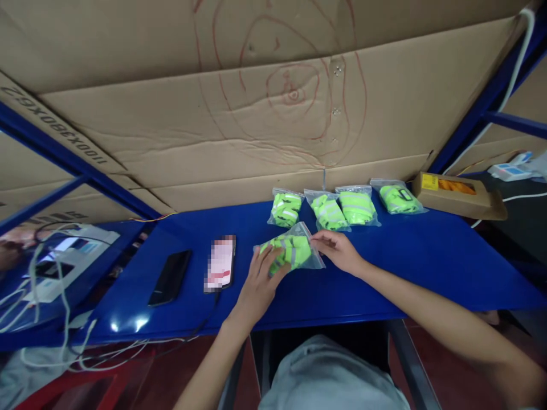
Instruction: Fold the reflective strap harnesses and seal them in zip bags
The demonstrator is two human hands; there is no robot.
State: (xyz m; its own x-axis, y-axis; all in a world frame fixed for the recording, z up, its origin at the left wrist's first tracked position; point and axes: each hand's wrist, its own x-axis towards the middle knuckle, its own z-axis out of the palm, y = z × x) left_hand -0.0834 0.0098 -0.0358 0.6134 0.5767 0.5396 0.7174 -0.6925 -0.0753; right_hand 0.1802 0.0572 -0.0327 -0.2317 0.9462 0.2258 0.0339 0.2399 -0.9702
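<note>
A clear plastic bag with a folded neon-green reflective vest (pixel 294 249) lies on the blue table (pixel 427 267) in front of me. My left hand (pixel 260 282) presses on the bag's left end, fingers curled over it. My right hand (pixel 337 249) pinches the bag's right edge near its opening. Behind it, several more bagged green vests stand in a row: one (pixel 285 208), one (pixel 328 212), one (pixel 358 206), and another further right (pixel 397 198).
A dark phone (pixel 170 277) and a lit phone (pixel 220 263) on a cable lie to the left. A cardboard box (pixel 459 196) sits at the back right. Cardboard sheets (pixel 256 125) form the back wall. White cables (pixel 47 319) hang at the left.
</note>
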